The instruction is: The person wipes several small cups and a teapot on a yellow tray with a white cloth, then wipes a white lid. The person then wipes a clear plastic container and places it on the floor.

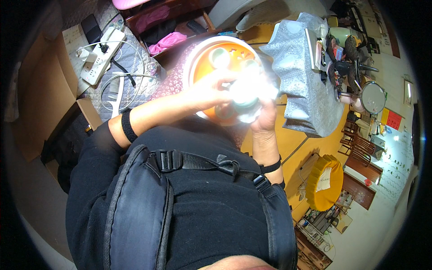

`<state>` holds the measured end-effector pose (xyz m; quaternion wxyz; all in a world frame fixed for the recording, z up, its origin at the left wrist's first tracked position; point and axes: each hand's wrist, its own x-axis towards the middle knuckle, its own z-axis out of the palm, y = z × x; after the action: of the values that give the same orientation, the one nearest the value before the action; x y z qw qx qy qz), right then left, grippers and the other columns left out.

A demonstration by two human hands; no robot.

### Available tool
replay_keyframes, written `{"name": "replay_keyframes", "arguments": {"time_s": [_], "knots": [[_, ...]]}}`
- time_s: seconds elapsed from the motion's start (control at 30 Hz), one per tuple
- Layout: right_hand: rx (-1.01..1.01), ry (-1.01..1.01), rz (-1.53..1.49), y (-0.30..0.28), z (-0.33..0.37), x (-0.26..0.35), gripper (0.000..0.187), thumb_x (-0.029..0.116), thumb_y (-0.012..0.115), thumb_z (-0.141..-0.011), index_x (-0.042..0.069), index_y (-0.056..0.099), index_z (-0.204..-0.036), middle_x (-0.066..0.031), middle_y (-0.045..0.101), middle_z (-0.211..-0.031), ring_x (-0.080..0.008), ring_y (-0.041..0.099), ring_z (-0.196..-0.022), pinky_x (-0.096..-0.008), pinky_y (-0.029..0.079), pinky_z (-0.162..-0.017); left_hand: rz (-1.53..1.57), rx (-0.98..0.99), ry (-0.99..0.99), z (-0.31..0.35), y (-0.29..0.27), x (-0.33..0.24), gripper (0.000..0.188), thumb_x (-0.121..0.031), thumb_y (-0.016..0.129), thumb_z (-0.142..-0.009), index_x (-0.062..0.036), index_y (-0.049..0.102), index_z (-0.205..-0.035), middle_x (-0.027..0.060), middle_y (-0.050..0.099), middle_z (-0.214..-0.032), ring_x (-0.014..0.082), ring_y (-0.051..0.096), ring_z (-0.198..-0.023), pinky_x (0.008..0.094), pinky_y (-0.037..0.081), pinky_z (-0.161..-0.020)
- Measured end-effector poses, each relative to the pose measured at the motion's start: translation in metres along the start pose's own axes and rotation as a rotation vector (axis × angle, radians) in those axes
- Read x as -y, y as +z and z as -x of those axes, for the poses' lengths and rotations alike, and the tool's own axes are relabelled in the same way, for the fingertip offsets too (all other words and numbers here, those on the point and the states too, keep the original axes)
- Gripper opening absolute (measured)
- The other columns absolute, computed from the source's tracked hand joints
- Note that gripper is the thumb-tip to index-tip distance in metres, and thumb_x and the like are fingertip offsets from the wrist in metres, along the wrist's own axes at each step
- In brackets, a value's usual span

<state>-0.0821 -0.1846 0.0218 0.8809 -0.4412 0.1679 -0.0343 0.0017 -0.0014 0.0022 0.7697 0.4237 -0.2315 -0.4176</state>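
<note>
- Left fingers (222, 80) grip a pale object (245, 96); glare prevents telling whether right fingers (266, 110) pinch it.
- Advised: steady support over orange tray (187, 74) beneath fingers.

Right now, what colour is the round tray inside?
The tray is orange inside; the head view shows it.

White rectangular power strip (103, 57) on grey quilted fabric (92, 100), bright pink cloth (166, 42), silver-grey patterned tablecloth (306, 90), round mirror (373, 97), round yellow ruffled seat cover (330, 191)
</note>
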Motion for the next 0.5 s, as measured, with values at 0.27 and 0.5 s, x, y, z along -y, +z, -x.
{"name": "replay_keyframes", "arguments": {"time_s": [0.27,0.5], "knots": [[0.005,-0.044,-0.002,0.005,-0.001,0.010,0.047,0.006,0.055,-0.079,0.010,0.048,-0.126,-0.0068,0.053,-0.123,-0.0235,0.052,-0.120,-0.0409,0.043,-0.105,-0.728,-0.171,0.673,0.008,0.000,-0.014,0.038,-0.002,0.075,-0.074,-0.0082,0.067,-0.110,0.0050,0.054,-0.098,0.0140,0.054,-0.080,0.0281,0.048,-0.073],[-0.025,-0.025,-0.046,0.013,0.005,0.007,0.046,0.008,0.056,-0.079,0.013,0.049,-0.125,-0.0071,0.053,-0.124,-0.0239,0.051,-0.121,-0.0405,0.042,-0.105,-0.892,-0.191,0.760,0.008,0.007,-0.014,0.033,0.001,0.078,-0.069,-0.0097,0.071,-0.100,0.0052,0.056,-0.089,0.0199,0.059,-0.084,0.0316,0.049,-0.071]]}}
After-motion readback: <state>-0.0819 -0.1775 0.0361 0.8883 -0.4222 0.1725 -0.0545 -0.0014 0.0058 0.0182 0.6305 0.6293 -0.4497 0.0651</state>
